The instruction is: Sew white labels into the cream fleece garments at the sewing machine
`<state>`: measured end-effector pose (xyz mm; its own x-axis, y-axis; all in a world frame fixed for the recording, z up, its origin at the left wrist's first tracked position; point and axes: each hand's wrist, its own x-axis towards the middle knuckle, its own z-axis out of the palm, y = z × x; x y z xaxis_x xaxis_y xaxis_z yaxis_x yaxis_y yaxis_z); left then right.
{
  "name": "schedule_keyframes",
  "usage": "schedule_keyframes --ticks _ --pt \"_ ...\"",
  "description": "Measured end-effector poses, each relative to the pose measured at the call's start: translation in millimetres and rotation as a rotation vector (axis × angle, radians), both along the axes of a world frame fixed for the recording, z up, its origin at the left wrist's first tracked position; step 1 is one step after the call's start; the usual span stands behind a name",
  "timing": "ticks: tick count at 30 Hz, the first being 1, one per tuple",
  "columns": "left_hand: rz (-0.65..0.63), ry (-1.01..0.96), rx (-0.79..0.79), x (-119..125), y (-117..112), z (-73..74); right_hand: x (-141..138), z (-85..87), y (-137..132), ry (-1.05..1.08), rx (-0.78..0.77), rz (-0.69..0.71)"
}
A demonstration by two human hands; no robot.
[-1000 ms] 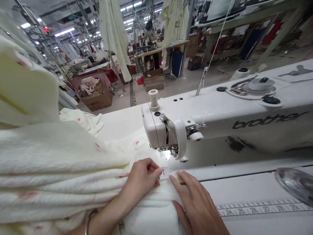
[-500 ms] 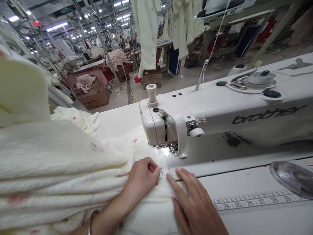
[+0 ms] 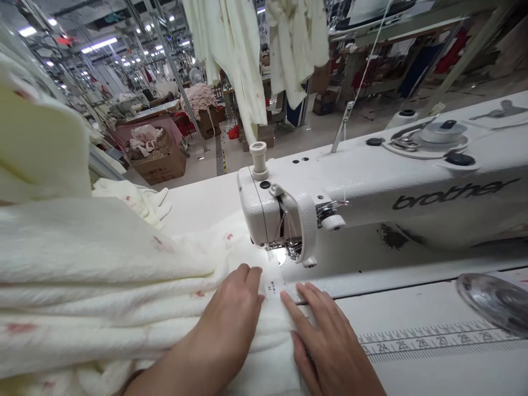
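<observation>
- Head view: our left hand (image 3: pixel 237 313) curls beside a white, rectangular printed label (image 3: pixel 272 287); its grip we cannot tell.
- Our right hand (image 3: pixel 330 338) lies, fingers apart, along soft cream cloth (image 3: pixel 144 291).

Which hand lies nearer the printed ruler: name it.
The right hand: the ruler shows right beside it. The left hand is farther off, across the white label.

Under my fingers (image 3: pixel 295 311) the fabric (image 3: pixel 103 264) is cream with reddish-pink motifs, the label (image 3: pixel 272 287) white with dark print. My sewing machine (image 3: pixel 297 179) is white, lettered black; the white desk (image 3: pixel 416 311) bears grey ruler marks (image 3: pixel 429 342).
</observation>
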<state>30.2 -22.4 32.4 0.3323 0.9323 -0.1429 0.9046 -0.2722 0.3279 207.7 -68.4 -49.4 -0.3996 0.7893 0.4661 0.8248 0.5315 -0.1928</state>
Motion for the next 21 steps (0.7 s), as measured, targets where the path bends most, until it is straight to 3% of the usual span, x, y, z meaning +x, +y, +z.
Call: schedule_keyframes --ticks 4,6,12,21 --pt "-0.502 0.124 0.192 -20 -14 3.3 -1 1.4 2 0.025 0.056 -0.005" --pt "-0.622 0.173 0.227 -25 -16 -2.5 -1 0.3 2 0.021 0.055 -0.004" --pt "-0.623 0.234 0.229 -28 -19 -22.0 1 -4.5 -2 -0.005 0.023 -0.004" --pt "-0.626 0.279 0.267 -27 -19 -23.3 -3 -1.7 -2 0.007 0.085 -0.01"
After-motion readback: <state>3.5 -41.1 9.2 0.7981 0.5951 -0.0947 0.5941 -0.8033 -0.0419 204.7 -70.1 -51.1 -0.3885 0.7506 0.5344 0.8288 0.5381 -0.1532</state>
